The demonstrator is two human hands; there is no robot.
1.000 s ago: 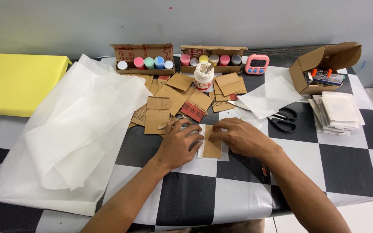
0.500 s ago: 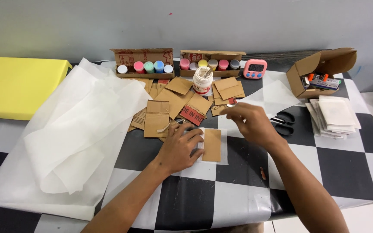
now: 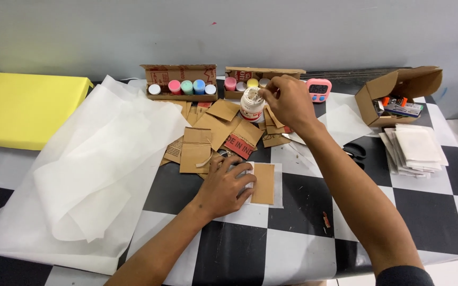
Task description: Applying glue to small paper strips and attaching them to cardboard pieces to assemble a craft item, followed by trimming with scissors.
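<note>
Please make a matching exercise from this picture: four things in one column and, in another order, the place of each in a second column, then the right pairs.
Things:
1. small white jar
2. flat brown cardboard rectangle
3. yellow flat box
4. pink digital timer

Places:
A. far left of the table
B. under the fingertips of the right hand
C. beside the fingers of the left hand, on white paper
D. at the back, just right of the right hand

Pairs: 1-B, 2-C, 3-A, 4-D

A black-and-white chequered table bears white tissue paper, cardboard pieces, a yellow box and scissors.
</note>
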